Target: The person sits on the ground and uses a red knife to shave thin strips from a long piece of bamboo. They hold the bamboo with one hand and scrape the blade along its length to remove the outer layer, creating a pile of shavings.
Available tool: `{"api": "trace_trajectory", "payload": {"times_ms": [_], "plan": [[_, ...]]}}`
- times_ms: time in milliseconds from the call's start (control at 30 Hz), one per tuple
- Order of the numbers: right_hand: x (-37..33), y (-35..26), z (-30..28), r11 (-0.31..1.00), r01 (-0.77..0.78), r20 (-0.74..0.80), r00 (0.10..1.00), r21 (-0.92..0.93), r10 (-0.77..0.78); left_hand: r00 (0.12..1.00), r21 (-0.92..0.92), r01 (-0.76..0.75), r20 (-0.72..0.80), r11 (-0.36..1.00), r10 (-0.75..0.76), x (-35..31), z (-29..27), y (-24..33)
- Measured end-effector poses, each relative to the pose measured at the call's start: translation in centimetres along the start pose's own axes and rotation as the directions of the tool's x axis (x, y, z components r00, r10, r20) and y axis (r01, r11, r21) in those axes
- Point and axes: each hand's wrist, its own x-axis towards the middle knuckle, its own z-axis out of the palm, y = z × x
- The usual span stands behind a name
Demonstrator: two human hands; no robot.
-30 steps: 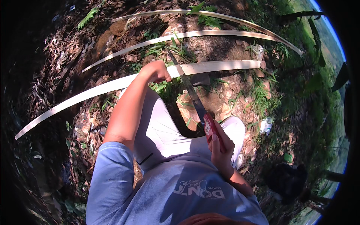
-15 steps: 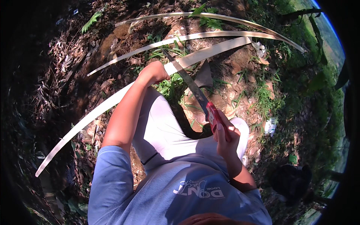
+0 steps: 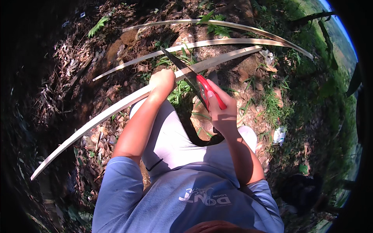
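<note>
One pale wooden strip (image 3: 132, 99) slants past the left knee | left hand (image 3: 162, 82) closed around it | right hand (image 3: 224, 106) clamped on the red-handled handsaw (image 3: 202, 82), blade (image 3: 175, 59) crossing the strip just right of the left hand | white lettering (image 3: 210, 197) on the blue T-shirt (image 3: 175, 211)

My left hand (image 3: 162, 82) was on the plank (image 3: 97, 117), just left of the saw (image 3: 179, 64), which lay across it, its handle in my right hand (image 3: 223, 108) on the near side. The plank ran from my left, past my left leg (image 3: 163, 134), to ahead on my right. Beyond it lay the middle strip (image 3: 221, 42), and behind that the far strip (image 3: 186, 21); toward the right they came together. A fern leaf (image 3: 98, 26) was left of the far strip, and a packet (image 3: 279, 136) right of my right knee (image 3: 249, 136).
</note>
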Motion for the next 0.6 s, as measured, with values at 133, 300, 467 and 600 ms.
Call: {"api": "trace_trajectory", "payload": {"times_ms": [133, 300, 467, 600], "plan": [[2.8, 0.9, 2.1, 1.000, -0.010, -0.036, 0.999, 0.016, 0.010, 0.994, 0.003, -0.046, -0.096, 0.999, 0.046, -0.3, 1.3, -0.1], [5.9, 2.4, 4.5, 0.994, 0.050, -0.020, 0.999, 0.094, -0.048, 0.983, 0.032, -0.044, -0.176, 0.999, 0.049, -0.5, 1.9, -0.4], [10.2, 5.6, 7.4, 0.984, 0.161, -0.085, 0.982, -0.075, -0.168, 0.971, 0.040, -0.087, -0.221, 0.995, 0.093, -0.7, 2.8, 0.5], [10.2, 5.1, 6.6, 0.999, 0.021, -0.001, 1.000, 0.029, -0.021, 0.990, 0.012, -0.057, -0.131, 0.998, 0.058, -0.4, 1.9, 0.2]]}}
